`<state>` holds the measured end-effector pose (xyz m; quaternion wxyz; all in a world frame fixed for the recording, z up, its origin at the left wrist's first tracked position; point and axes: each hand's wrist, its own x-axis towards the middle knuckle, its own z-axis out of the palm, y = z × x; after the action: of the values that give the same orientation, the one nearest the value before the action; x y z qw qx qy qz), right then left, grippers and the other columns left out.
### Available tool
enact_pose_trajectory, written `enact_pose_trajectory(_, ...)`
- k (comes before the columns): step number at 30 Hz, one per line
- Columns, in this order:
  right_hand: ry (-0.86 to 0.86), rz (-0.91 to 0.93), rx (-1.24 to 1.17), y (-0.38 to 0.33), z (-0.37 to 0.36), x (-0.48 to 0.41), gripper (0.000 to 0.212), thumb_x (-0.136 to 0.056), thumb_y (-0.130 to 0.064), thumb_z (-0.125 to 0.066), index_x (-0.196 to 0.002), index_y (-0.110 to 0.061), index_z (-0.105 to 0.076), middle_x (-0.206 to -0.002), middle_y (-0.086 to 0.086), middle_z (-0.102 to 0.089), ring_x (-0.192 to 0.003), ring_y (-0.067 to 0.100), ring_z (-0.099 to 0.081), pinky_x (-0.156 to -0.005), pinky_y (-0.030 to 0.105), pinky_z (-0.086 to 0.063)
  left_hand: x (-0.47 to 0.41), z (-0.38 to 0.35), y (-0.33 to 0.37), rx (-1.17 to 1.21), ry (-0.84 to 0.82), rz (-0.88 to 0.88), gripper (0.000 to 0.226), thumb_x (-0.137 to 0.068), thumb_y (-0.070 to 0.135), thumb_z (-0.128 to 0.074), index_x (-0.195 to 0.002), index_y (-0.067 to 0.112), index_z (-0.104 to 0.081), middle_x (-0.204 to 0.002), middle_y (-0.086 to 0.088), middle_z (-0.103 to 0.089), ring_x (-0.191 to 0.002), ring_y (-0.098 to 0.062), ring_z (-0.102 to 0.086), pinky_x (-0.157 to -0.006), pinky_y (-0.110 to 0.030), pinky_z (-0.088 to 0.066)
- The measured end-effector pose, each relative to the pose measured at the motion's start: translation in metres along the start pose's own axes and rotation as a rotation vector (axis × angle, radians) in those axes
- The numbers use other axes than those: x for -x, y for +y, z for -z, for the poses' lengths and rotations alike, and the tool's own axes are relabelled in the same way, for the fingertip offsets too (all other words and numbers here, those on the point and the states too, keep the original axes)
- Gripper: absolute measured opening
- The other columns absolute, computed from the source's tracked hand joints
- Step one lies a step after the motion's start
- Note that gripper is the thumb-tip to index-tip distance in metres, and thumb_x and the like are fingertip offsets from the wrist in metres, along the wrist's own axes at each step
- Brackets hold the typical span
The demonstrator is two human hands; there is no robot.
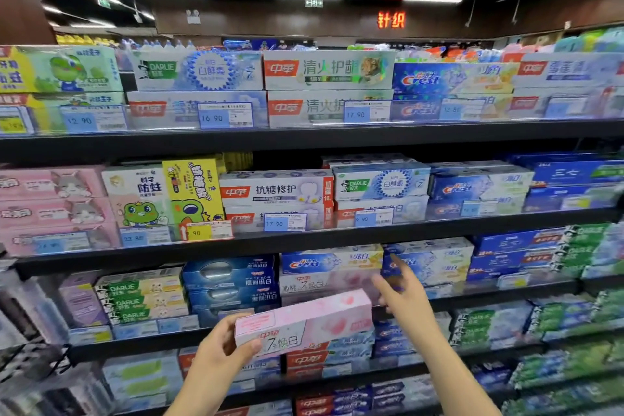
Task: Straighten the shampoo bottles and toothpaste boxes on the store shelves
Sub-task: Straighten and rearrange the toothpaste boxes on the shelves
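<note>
My left hand (221,339) grips the left end of a pink toothpaste box (304,321), held tilted in front of the third shelf. My right hand (401,294) is raised just right of that box, fingers straight, index finger pointing up toward the blue and yellow Crest box (332,260). Behind the held box, a matching pink box (324,284) lies on the third shelf under the Crest box. Another Crest box stack (435,260) sits behind my right hand. No shampoo bottles show.
Black shelves (304,137) stacked with toothpaste boxes fill the view: Darlie boxes (141,300) at lower left, dark blue boxes (233,284) beside them, frog-printed boxes (162,196) on the second shelf. Price tags (285,221) clip to the shelf fronts.
</note>
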<state>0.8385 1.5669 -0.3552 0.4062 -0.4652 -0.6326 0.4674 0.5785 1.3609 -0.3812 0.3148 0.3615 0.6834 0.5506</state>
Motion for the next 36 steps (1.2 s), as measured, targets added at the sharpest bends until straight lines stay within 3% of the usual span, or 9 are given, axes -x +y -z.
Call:
enact_pose_trajectory(5,-0.069,-0.035,0.054,0.0,-0.01,-0.028,0.07,-0.093,-0.021,-0.067,-0.153,-0.024,-0.032,-0.092,-0.01,-0.072,-0.092,0.011,-0.066,-0.087,0.034,-0.054,0.004,0.001,-0.002,-0.026,-0.017,-0.003,0.04,-0.081,0.011,-0.079,-0.115,0.022,-0.062,-0.105,0.006,-0.077,-0.101,-0.011,-0.071,-0.092,-0.04,-0.057)
enact_pose_trajectory(8,-0.085,-0.025,0.053,0.002,-0.013,-0.033,0.072,-0.093,-0.019,-0.068,-0.153,-0.028,-0.031,-0.098,-0.006,-0.071,-0.097,0.017,-0.066,-0.089,0.036,-0.055,0.003,0.002,-0.003,-0.009,-0.003,0.004,0.042,-0.079,0.009,-0.08,-0.115,0.02,-0.062,-0.104,0.004,-0.077,-0.1,-0.013,-0.072,-0.089,-0.038,-0.058)
enact_pose_trajectory(16,-0.057,0.038,-0.013,0.016,-0.021,-0.03,0.044,-0.092,-0.022,-0.068,-0.133,-0.031,-0.055,-0.106,-0.009,-0.074,-0.105,0.013,-0.069,-0.088,0.029,-0.055,0.0,0.001,-0.007,-0.002,0.03,0.023,0.04,-0.08,0.006,-0.079,-0.114,0.021,-0.062,-0.103,0.004,-0.077,-0.099,-0.014,-0.072,-0.082,-0.032,-0.059)
enact_pose_trajectory(19,0.008,0.043,-0.03,0.011,-0.023,-0.027,0.035,-0.093,-0.022,-0.069,-0.125,-0.031,-0.056,-0.099,-0.009,-0.074,-0.096,0.01,-0.068,-0.074,0.017,-0.049,-0.003,0.0,-0.008,-0.007,0.025,0.032,0.041,-0.08,0.005,-0.079,-0.114,0.02,-0.063,-0.102,0.003,-0.077,-0.1,-0.016,-0.072,-0.086,-0.038,-0.059)
enact_pose_trajectory(22,0.045,-0.003,-0.028,0.009,-0.02,-0.035,0.058,-0.091,-0.024,-0.071,-0.142,-0.031,-0.043,-0.088,0.0,-0.073,-0.08,0.01,-0.065,-0.067,0.023,-0.046,-0.004,0.001,-0.008,-0.007,0.025,0.042,0.042,-0.079,0.007,-0.08,-0.115,0.021,-0.062,-0.101,0.005,-0.078,-0.099,-0.015,-0.072,-0.085,-0.037,-0.06)
enact_pose_trajectory(25,-0.08,-0.051,-0.02,0.006,-0.013,-0.047,0.072,-0.088,-0.027,-0.076,-0.149,-0.029,-0.037,-0.086,0.006,-0.074,-0.059,0.009,-0.059,-0.058,0.024,-0.047,-0.005,0.004,-0.009,-0.019,0.025,0.041,0.049,-0.073,0.02,-0.083,-0.117,0.024,-0.061,-0.103,0.006,-0.077,-0.1,-0.015,-0.071,-0.079,-0.034,-0.061)
enact_pose_trajectory(30,-0.214,-0.139,-0.059,-0.001,-0.011,-0.055,0.07,-0.091,-0.016,-0.073,-0.149,-0.032,-0.038,-0.095,0.011,-0.072,-0.042,0.01,-0.046,-0.041,0.024,-0.04,-0.004,0.008,-0.007,-0.034,0.016,0.042,0.059,-0.063,0.033,-0.081,-0.117,0.024,-0.061,-0.104,0.008,-0.077,-0.1,-0.014,-0.071,-0.081,-0.037,-0.061)
enact_pose_trajectory(34,-0.167,-0.119,-0.119,0.002,-0.012,-0.052,0.052,-0.092,-0.012,-0.072,-0.138,-0.023,-0.05,-0.081,0.008,-0.072,-0.036,0.012,-0.041,-0.038,0.022,-0.035,-0.005,0.01,-0.007,-0.052,0.016,0.041,0.054,-0.067,0.03,-0.083,-0.116,0.026,-0.061,-0.104,0.007,-0.077,-0.102,-0.015,-0.071,-0.079,-0.034,-0.061)
enact_pose_trajectory(36,-0.136,-0.086,-0.087,0.004,-0.01,-0.048,0.045,-0.09,-0.013,-0.074,-0.13,-0.021,-0.055,-0.088,0.01,-0.072,-0.039,0.004,-0.048,-0.04,0.019,-0.039,-0.005,0.01,-0.009,-0.053,0.021,0.047,0.047,-0.073,0.023,-0.083,-0.115,0.025,-0.062,-0.103,0.007,-0.077,-0.102,-0.016,-0.071,-0.075,-0.032,-0.061)
